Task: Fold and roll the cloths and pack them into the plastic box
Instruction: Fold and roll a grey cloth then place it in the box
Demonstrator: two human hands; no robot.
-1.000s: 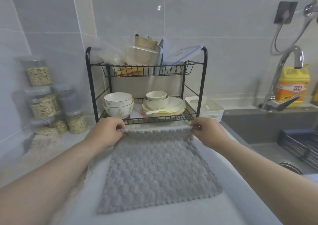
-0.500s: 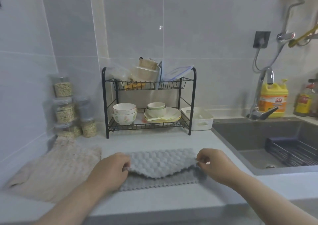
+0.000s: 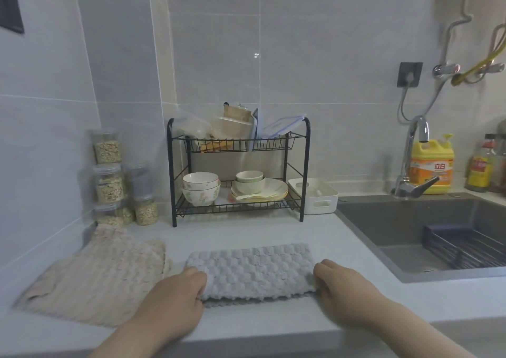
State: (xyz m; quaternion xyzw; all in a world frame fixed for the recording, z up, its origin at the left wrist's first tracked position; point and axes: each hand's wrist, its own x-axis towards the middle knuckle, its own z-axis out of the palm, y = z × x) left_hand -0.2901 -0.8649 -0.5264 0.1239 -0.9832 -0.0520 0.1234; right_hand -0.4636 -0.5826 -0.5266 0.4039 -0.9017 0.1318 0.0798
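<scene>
Left hand [image 3: 175, 300]: we pinch the near left corner of the grey cloth [image 3: 252, 271], fingers curled.
Right hand [image 3: 346, 289]: we pinch its near right corner.
Grey cloth: folded double, flat on the counter [image 3: 246, 231].
Plastic box [image 3: 315, 197]: beside the dish rack [image 3: 238, 171].

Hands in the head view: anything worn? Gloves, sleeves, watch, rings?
Nothing worn that shows. The left hand and right hand are bare, with no gloves. Both forearms are bare down to the bottom edge of the frame, with no sleeves or cuffs. No watch, band or ring is visible; the palm sides are hidden.
</scene>
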